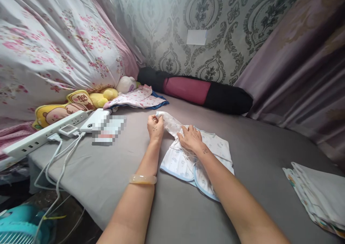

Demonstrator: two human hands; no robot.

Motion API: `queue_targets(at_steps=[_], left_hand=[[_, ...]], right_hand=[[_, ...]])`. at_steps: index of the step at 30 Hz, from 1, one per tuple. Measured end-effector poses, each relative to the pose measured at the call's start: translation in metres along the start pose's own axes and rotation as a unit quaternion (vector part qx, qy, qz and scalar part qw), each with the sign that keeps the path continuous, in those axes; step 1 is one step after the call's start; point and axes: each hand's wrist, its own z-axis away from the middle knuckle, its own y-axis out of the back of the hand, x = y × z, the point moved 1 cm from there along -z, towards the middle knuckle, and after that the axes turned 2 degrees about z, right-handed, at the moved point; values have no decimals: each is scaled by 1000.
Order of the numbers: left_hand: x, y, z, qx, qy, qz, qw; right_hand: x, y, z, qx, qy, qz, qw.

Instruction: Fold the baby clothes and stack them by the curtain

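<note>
A small white baby shirt (176, 161) with blue trim, a faint print and thin ties lies spread on the grey sheet. My left hand (155, 128) is closed on the cuff end of its left sleeve, with the fingertips pinched together. Across the shirt's upper front, near the base of that sleeve, rests my right hand (190, 138), its fingers spread and lying on the cloth. My right forearm covers part of the shirt's lower right side. The other sleeve is not clearly visible.
A power strip (45, 134) with white cables (63, 168) runs along the left edge, beside a power bank (95, 120). Folded clothes (137, 97), plush toys (107, 95) and a black-and-maroon bolster (187, 90) line the back. Folded cloths (320, 193) lie right; a turquoise fan (20, 220) stands lower left.
</note>
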Motion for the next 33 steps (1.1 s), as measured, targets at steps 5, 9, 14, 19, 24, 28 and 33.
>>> queue_targets(at_steps=[5,9,14,19,24,28,33], left_hand=[[13,-7,12,-38,25,138,989],[19,-13,19,-75,48,196,977],[19,-21,25,-107,43,204,972],[25,-28,34,-133,24,184,974],[24,-39,50,-196,10,155,968],[18,-51,70,-237,-25,69,969],[16,-57,94,-281,-99,-56,953]], right_hand=[[1,3,-5,-33,-11,-23,999],[-2,2,-4,-31,-21,-25,999],[-2,6,-3,-34,-19,-47,998],[26,21,3,-3,-8,-251,968],[64,27,31,60,-192,-556,807],[80,16,53,38,-276,-690,668],[85,1,60,49,-283,-732,617]])
